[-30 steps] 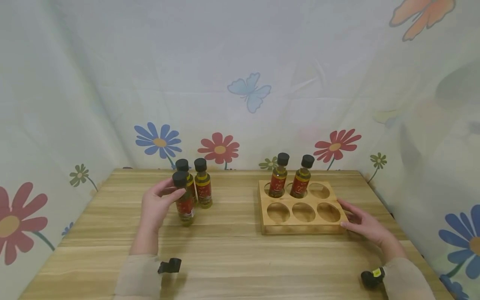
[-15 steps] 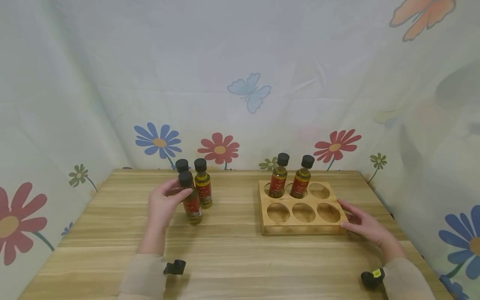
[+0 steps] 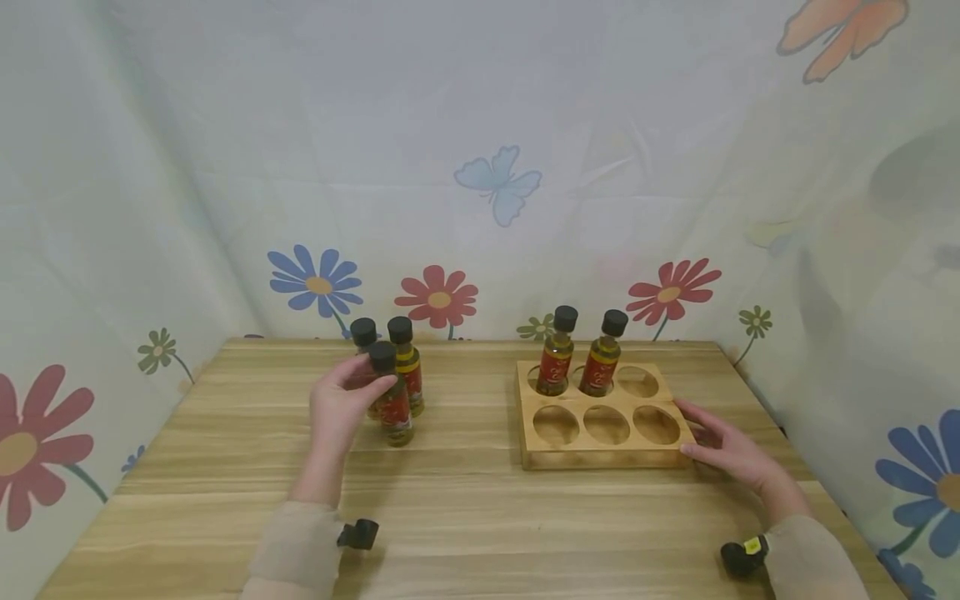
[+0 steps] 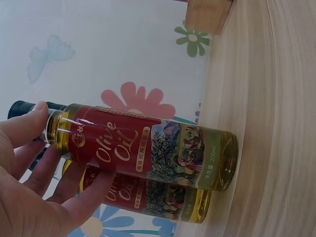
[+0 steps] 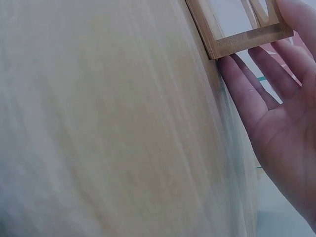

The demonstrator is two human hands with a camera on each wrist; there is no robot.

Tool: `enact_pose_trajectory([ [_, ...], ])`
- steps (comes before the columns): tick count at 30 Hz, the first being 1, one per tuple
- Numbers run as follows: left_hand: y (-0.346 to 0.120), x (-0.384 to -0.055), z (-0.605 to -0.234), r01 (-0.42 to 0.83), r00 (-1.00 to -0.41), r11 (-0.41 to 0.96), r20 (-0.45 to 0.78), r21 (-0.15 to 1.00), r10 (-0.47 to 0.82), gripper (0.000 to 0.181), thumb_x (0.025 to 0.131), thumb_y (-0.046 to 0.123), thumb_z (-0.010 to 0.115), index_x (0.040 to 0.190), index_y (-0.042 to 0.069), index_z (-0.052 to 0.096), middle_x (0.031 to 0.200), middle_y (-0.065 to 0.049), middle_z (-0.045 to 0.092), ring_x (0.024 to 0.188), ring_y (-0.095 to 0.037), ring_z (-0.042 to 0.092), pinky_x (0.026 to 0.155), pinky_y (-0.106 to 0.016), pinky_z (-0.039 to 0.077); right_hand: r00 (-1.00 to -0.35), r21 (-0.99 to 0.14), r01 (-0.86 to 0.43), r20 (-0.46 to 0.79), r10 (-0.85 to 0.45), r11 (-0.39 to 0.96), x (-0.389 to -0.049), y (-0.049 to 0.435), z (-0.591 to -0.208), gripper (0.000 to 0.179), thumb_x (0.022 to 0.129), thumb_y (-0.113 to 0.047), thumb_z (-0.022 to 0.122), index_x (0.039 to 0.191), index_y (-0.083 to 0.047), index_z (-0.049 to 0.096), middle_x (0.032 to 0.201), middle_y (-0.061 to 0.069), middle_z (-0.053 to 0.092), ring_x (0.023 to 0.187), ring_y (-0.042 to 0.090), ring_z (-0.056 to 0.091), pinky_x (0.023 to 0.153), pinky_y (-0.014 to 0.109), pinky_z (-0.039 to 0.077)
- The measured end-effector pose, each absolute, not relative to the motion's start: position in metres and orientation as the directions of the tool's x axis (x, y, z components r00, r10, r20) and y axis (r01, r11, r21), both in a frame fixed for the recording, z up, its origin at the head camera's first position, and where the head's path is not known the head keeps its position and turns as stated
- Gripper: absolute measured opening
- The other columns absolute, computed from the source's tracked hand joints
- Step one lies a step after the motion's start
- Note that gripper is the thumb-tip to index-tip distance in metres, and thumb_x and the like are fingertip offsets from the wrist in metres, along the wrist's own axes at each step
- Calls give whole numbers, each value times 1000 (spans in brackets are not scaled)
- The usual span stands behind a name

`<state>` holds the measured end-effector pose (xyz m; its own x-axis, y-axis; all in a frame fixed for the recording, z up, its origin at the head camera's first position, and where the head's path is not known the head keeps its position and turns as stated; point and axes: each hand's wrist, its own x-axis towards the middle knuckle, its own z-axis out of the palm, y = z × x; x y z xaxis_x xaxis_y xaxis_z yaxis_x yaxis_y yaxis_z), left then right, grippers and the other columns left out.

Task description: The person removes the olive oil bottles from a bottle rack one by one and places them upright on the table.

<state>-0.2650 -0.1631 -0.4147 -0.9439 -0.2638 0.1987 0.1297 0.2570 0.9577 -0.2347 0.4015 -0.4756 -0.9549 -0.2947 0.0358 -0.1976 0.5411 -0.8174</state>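
My left hand (image 3: 341, 404) pinches the neck of an olive oil bottle (image 3: 394, 408) with a black cap and red label. Its base shows close over the table in the left wrist view, where a second olive oil bottle (image 4: 192, 207) lies partly hidden behind it. Two bottles stand behind the held one in the head view: one (image 3: 412, 375) to its right, the other (image 3: 363, 333) mostly covered by the hand. My right hand (image 3: 731, 454) touches the right end of a wooden rack (image 3: 607, 458), fingers nearly straight, thumb at the front corner.
Two more olive oil bottles (image 3: 556, 367) stand in the back row of the rack, in its left and middle holes. The back right hole and the front row hold nothing. A flower-print cloth (image 3: 495, 267) hangs behind the wooden table (image 3: 465, 533).
My left hand has moved right and slightly away from me with the bottle, which now overlaps the right standing bottle. My right hand and the rack have stayed still.
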Motion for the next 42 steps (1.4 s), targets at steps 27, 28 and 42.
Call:
enact_pose_trajectory([
  [27, -162, -263, -414, 181, -944, 326, 257, 928, -208, 51, 80, 22, 85, 125, 7, 66, 113, -14, 69, 105, -26, 61, 94, -42, 47, -961, -811, -178, 22, -275, 557, -234, 399, -473, 76, 96, -17, 67, 156, -2, 24, 157, 29, 23, 131, 55, 37, 90, 14, 39],
  [28, -163, -263, -412, 178, -946, 328, 252, 928, -202, 53, 80, 23, 85, 127, 7, 65, 115, -14, 68, 106, -26, 61, 94, -42, 48, -962, -810, -174, 19, -272, 559, -233, 399, -473, 76, 95, -17, 68, 156, -2, 24, 157, 29, 23, 132, 55, 37, 90, 14, 39],
  [42, -178, -244, -396, 183, -953, 385, 259, 905, -156, 61, 84, 26, 82, 136, 8, 57, 120, -14, 67, 111, -26, 61, 83, -19, 52, -961, -810, -183, 29, -274, 558, -234, 400, -475, 75, 96, -17, 67, 155, -2, 25, 157, 29, 23, 132, 54, 38, 92, 14, 38],
])
